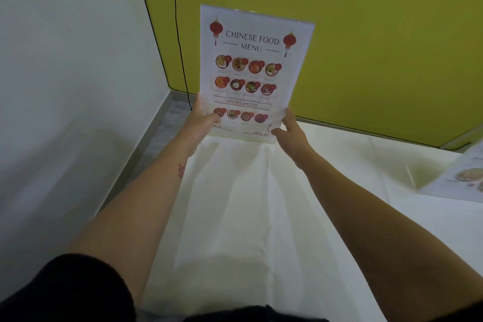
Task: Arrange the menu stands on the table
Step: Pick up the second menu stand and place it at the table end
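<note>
Fingers (213, 119) of both hands are pinching the lower corners of the upright menu stand (251, 70), held at twelve o'clock over the white bench (235, 204), seemingly just clear of it, so it is risking tipping or skidding when released.

Menu stand (251, 73) upright above table (235, 217); second menu (460, 180) right.

head view | worn high, faces forward and down | close over table (235, 204) | single view

Soft even light, blurred, warped edges
</note>
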Demonstrator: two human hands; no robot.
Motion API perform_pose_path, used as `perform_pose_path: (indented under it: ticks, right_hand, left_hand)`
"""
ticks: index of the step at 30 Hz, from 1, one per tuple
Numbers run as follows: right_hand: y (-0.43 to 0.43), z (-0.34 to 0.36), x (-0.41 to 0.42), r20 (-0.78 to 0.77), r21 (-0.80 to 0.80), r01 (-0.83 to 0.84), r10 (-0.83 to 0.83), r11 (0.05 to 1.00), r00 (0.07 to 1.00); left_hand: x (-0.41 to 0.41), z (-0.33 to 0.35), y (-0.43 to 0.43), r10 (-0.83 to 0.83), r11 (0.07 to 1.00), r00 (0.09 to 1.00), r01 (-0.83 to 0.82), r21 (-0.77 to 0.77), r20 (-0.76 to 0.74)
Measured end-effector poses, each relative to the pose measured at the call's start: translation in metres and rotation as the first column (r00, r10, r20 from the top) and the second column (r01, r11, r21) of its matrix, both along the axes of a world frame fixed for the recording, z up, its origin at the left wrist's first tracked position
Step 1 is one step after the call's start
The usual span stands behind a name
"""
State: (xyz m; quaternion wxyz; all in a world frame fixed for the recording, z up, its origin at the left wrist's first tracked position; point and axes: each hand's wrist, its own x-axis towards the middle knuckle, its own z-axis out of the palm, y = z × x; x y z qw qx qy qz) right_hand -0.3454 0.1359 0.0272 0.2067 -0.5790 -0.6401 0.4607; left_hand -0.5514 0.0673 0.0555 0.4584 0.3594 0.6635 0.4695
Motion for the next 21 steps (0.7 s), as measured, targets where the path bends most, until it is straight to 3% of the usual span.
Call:
perform_pose_path:
  ticks: [8,12,21]
  right_hand:
    - [-0.0017,-0.0021,-0.0058,0.112,0.097,-0.049,0.038,0.994,0.993]
    - [-0.0030,-0.0039,-0.0052,0.174,0.147,-0.055,0.029,0.988,0.984]
    - [-0.0035,-0.0057,-0.0013,0.309,0.162,-0.114,0.060,0.980,0.949]
  left_hand:
    - [0.0045,-0.0010,-0.0030,0.027,1.000,0.987,-0.025,0.015,-0.157]
    - [0.0046,-0.0053,-0.0019,0.021,1.000,0.987,-0.020,0.006,-0.158]
    - [0.0015,-0.0095,-0.0008,0.045,0.999,0.958,-0.049,-0.004,-0.284]
